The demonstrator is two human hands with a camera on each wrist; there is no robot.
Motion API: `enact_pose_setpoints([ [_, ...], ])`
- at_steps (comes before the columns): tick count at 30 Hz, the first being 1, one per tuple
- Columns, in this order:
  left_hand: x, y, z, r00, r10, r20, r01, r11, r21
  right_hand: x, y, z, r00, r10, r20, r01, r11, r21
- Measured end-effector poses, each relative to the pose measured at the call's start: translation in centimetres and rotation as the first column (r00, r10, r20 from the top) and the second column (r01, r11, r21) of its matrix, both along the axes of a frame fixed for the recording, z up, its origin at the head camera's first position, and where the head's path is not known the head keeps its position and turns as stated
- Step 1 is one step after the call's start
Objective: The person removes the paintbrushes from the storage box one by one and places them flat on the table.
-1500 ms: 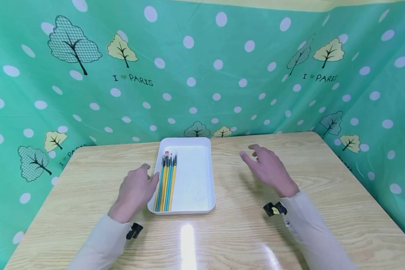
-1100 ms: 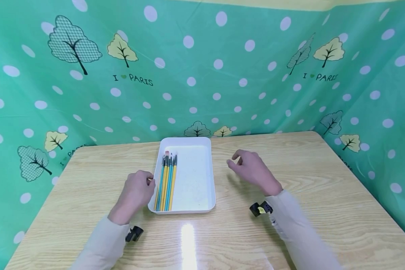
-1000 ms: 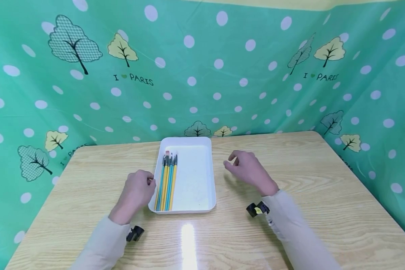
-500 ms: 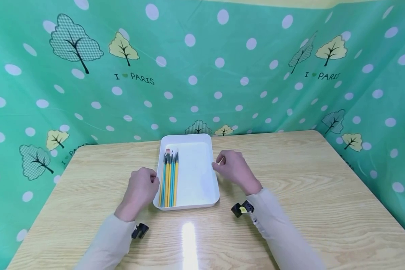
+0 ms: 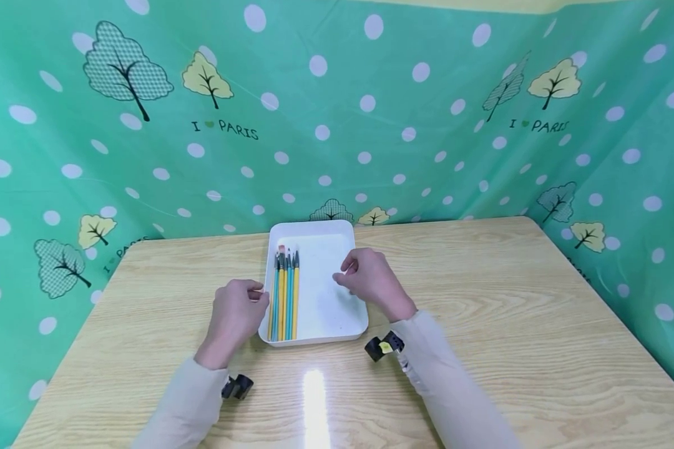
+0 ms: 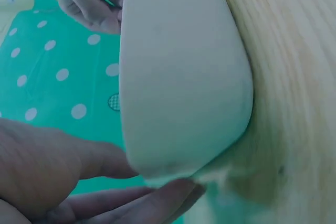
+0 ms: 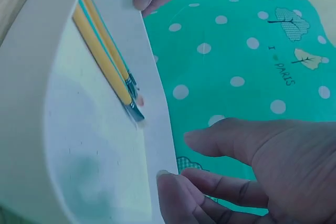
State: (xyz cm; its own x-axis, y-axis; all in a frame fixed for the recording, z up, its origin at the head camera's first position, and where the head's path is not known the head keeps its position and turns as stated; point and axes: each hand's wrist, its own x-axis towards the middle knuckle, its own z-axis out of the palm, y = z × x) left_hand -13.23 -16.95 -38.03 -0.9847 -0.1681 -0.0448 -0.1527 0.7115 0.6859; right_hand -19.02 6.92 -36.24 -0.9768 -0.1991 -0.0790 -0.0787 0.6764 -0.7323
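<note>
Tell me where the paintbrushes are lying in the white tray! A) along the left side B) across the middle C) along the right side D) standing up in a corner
A: in the head view the paintbrushes lie flat in a row along the left wall of the white tray, next to the left hand, while the right part of the tray floor is bare.

The light is bright and even. A white shiny spot of glare sits on the table (image 5: 313,399) near the front edge. Shadows are soft and small. The head view bends at its edges. In the left wrist view, the tray (image 6: 178,77) is very close and blurry.
</note>
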Motion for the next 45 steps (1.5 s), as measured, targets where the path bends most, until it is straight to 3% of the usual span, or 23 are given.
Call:
enact_pose_setpoints([
  [6, 0.2, 0.2, -0.6, 0.998, 0.056, -0.028, -0.052, 0.991, 0.12, 0.1, -1.8, 0.1, 0.999, 0.005, 0.05, -0.005, 1.0, -0.009],
  [15, -0.2, 1.1, -1.8, 0.984, 0.155, -0.093, -0.125, 0.956, 0.266, 0.2, -4.4, -0.6, 0.995, 0.002, 0.097, 0.002, 0.999, -0.035],
  [29, -0.1, 1.6, -2.4, 0.975, 0.185, -0.125, -0.149, 0.956, 0.253, 0.2, -6.9, -1.6, 0.986, -0.069, 0.152, 0.081, 0.994, -0.072],
  [45, 0.1, 1.6, -2.6, 0.976, 0.165, -0.141, -0.13, 0.965, 0.226, 0.3, -8.1, -2.8, 0.978, -0.106, 0.178, 0.11, 0.994, -0.011],
])
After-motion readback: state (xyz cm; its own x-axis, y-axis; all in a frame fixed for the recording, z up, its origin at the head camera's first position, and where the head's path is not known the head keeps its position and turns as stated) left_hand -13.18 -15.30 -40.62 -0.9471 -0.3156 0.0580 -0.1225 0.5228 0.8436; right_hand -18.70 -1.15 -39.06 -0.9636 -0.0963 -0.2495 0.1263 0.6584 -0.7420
